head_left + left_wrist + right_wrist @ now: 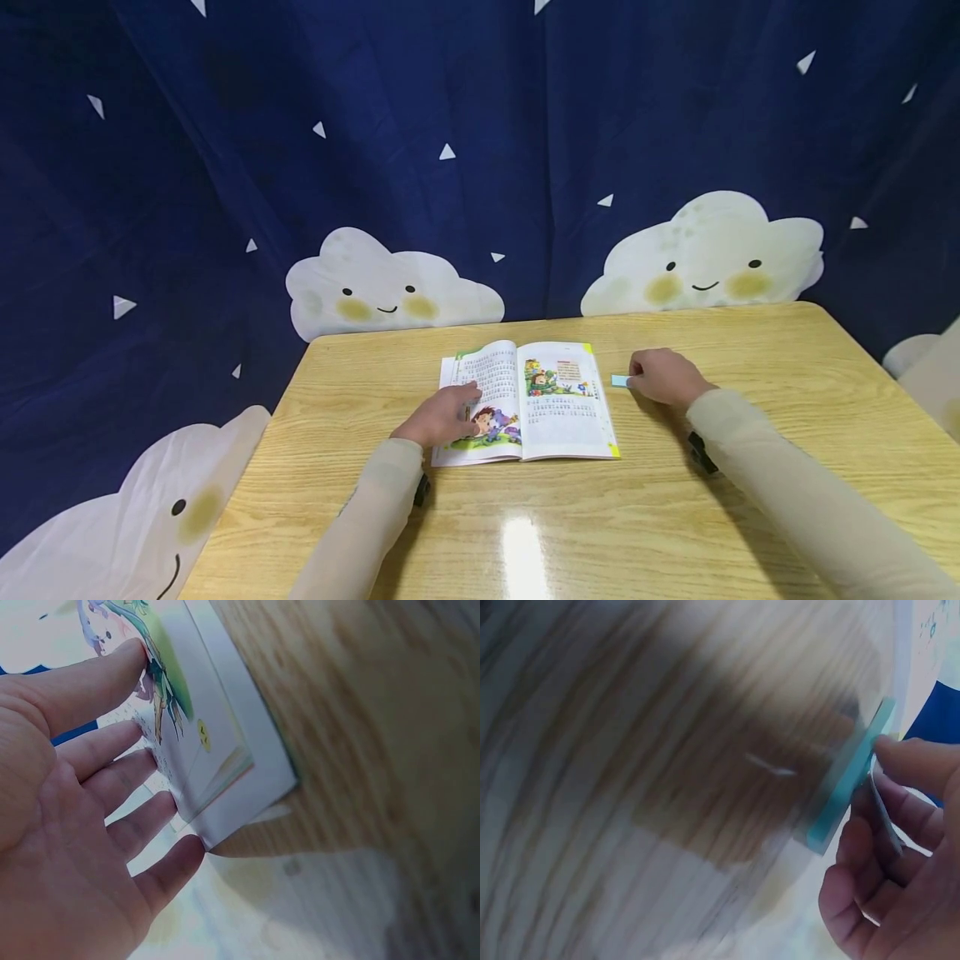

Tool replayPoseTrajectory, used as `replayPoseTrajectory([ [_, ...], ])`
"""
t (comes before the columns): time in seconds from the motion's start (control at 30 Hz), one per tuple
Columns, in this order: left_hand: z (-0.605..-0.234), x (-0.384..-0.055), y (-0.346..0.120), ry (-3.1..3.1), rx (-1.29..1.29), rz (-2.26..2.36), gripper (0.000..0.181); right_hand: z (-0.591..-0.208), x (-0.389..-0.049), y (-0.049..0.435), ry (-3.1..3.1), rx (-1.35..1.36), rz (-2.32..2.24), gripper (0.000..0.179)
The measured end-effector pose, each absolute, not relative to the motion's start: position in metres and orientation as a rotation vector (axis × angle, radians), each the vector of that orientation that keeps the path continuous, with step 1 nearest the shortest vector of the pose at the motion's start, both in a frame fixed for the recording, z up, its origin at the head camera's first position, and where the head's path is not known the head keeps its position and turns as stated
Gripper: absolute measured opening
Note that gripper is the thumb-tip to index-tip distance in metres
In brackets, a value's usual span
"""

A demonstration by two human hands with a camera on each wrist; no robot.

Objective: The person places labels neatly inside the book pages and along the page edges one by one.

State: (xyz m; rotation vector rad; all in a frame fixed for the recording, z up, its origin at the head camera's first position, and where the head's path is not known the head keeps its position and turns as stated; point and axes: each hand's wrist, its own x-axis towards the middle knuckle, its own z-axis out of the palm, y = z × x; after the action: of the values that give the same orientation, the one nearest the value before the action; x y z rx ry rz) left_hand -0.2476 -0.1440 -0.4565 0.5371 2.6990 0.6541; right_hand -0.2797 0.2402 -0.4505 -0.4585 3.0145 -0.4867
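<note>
An open illustrated book lies on the wooden table. My left hand rests on its left page, thumb and fingers spread near the outer edge. The left wrist view shows those fingers nearly straight against the pages. Right of the book, a small light-blue pad of sticky notes lies flat on the table. My right hand is at the pad's right end, fingers curled. In the right wrist view, thumb and fingers pinch a thin curled sheet at the edge of the pad; the fingers partly hide it.
The glossy wooden table reaches back to a dark blue curtain with white triangles and smiling clouds. Both sleeved forearms come in from the front, each with a dark band at the wrist.
</note>
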Motion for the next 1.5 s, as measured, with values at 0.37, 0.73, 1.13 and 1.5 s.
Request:
replayPoseTrajectory([
  [0.37,-0.457,-0.247,-0.143,2.711,0.521,0.655,0.06,-0.454,-0.287,0.237,2.964,-0.401,-0.595,0.004],
  [0.73,-0.457,-0.247,-0.145,2.712,0.558,0.658,0.06,-0.45,-0.28,0.238,2.953,-0.323,-0.689,0.007],
  [1.13,-0.456,-0.248,-0.144,2.721,0.575,0.648,0.06,-0.447,-0.283,0.236,2.957,-0.251,-0.718,0.01],
  [1.5,-0.453,-0.246,-0.143,2.733,0.59,0.621,0.06,-0.443,-0.285,0.241,2.826,-0.147,-0.797,0.017],
])
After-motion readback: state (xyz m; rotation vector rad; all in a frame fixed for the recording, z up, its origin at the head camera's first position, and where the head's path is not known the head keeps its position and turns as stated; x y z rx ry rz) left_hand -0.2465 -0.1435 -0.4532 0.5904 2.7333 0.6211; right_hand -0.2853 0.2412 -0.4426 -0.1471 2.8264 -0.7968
